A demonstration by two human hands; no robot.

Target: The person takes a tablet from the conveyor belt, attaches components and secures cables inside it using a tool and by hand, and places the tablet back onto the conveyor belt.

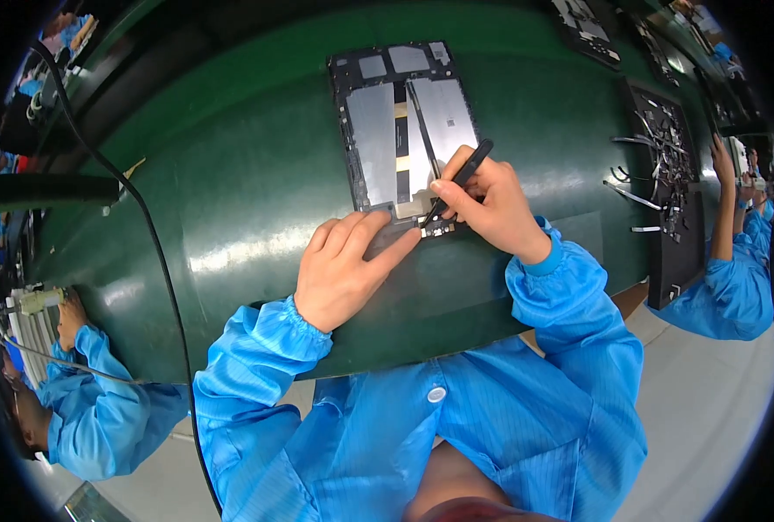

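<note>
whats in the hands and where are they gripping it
Right hand pinches black tweezers near mid-length. Left hand holds nothing, pressing the tablet at its near edge.

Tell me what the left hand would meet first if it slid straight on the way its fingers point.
The left hand points up and right, its fingertips already at the bottom edge of the opened tablet. Going on, it would probably meet the tip of the black tool held by the right hand; depth is unclear.
</note>
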